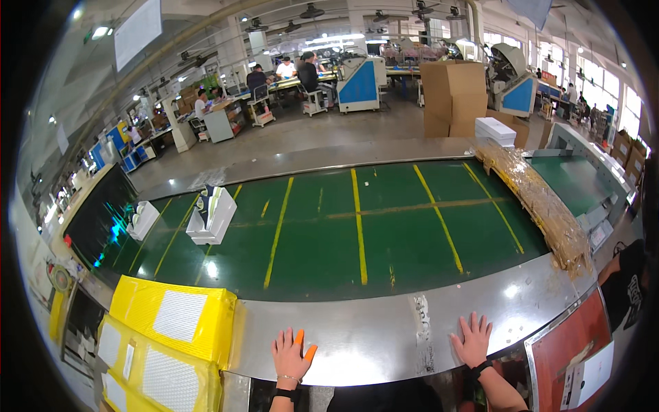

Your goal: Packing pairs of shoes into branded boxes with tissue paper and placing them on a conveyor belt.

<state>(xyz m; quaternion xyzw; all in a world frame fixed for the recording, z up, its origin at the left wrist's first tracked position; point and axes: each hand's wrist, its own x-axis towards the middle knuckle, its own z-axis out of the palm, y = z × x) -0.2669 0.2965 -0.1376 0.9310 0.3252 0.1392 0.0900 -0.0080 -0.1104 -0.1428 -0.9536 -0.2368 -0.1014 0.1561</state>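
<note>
While resting left hand (291, 358) and right hand (473, 341) with spread fingers on the steel ledge (364, 329), long crosswise, faces the nearer white box (206, 234), forward-left on the green belt (316, 250), closer to left hand

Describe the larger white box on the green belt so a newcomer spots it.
Find the green belt beyond the steel ledge under the left hand. Toward the belt's left end sits the white box, right of another box. It looks larger than its neighbour and stands nearer the left hand.
</note>
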